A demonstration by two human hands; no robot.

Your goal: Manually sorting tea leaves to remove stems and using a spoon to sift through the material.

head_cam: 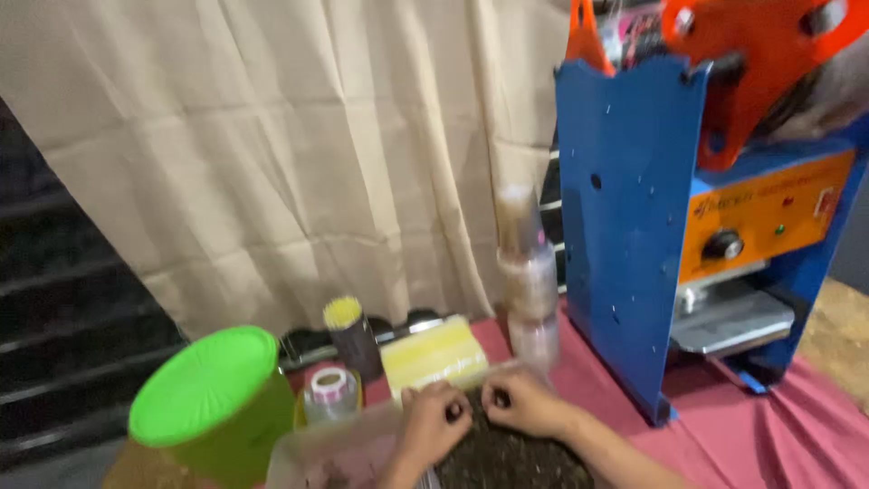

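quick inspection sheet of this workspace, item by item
surface: table draped in a red cloth.
job's things: clear bag of dark grains under both hands.
clutter: green lidded tub, yellow-capped dark bottle, small jar, yellow pack, stack of clear cups.
hands: left hand and right hand pinch the bag's top edge, side by side.
cables: nothing seen.
surroundings: blue and orange cup-sealing machine on the right, beige curtain behind.

Table (842,317) — red cloth (769,435), blue machine (634,226)
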